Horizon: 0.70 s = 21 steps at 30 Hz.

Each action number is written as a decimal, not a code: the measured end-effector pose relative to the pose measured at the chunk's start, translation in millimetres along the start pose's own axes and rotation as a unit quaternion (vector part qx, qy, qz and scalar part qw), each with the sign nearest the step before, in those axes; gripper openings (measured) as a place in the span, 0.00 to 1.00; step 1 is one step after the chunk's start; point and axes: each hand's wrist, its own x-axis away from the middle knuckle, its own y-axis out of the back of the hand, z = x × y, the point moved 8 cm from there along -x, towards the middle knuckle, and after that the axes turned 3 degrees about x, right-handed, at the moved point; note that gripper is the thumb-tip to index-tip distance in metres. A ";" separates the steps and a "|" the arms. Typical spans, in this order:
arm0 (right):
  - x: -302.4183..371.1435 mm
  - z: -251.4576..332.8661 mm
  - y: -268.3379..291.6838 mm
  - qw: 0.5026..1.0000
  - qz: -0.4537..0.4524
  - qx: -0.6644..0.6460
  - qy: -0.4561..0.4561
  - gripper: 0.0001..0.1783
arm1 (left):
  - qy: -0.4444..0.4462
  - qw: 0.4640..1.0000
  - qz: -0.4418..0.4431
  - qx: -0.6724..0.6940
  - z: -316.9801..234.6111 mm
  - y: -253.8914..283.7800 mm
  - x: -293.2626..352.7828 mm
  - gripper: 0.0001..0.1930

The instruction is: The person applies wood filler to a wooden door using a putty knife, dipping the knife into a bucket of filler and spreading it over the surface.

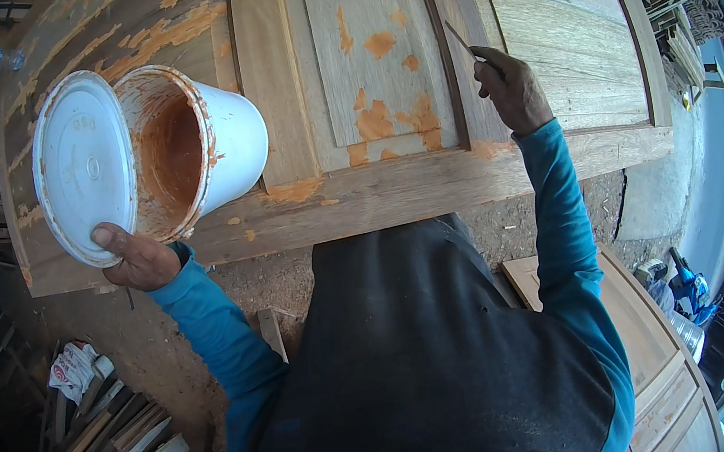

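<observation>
My left hand [140, 257] grips the lower edge of a round white lid [85, 163], thumb on its face. The lid stands upright beside the mouth of a white plastic bucket [235, 142]. That bucket is tipped on its side, its inside coated with orange-brown putty [170, 146]. Farther right, my right hand [511, 89] is closed around a thin putty knife [459, 38], seen nearly edge-on, its handle mostly hidden in the fingers. The knife is over a wooden panelled door [376, 194], whose middle panel bears several orange putty patches [378, 43].
Scrap wood [124, 444] is piled on the ground at lower left, with a crumpled white bag [77, 370] beside it. Another wooden panel door [651, 342] lies at lower right. Metal coil springs [703, 16] and boards are stacked at the far right.
</observation>
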 end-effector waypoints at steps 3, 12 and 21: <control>12.0 -2.7 3.9 0.999 -0.006 -0.039 -0.015 0.22 | -0.047 0.998 -0.031 -0.001 -3.7 11.6 -7.0 0.52; 111.7 -30.4 -4.1 0.975 -0.090 -0.161 -0.120 0.21 | -0.382 0.820 0.411 -0.113 -68.8 -53.5 -17.3 0.24; 256.6 -75.7 -8.6 0.936 -0.315 0.021 -0.155 0.21 | -0.315 0.788 0.521 -0.094 -52.9 -55.5 -17.1 0.63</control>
